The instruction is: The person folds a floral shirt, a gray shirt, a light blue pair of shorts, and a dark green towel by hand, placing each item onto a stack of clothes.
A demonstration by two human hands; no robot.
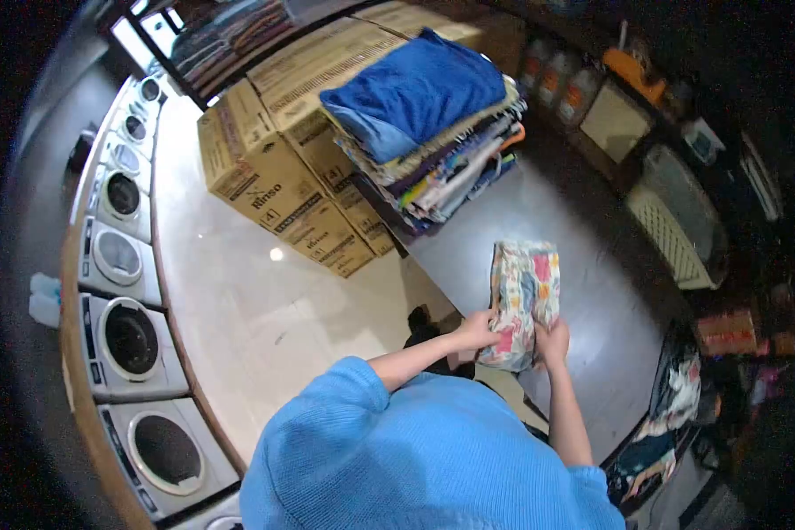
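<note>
Right of the frame's centre, the fingers of the left hand and right hand grasped opposite edges of a flowered cloth over the table. Folding seemed in hand; the next move called for level edges.

Surface, grey: one stack of folded fabrics, blue cloth uppermost, beyond and left of the fingers; one folded floral-print cloth, gripped in the fingers, resting contact unclear. Floor, pale: stacked Rinso cartons, farther left.
</note>
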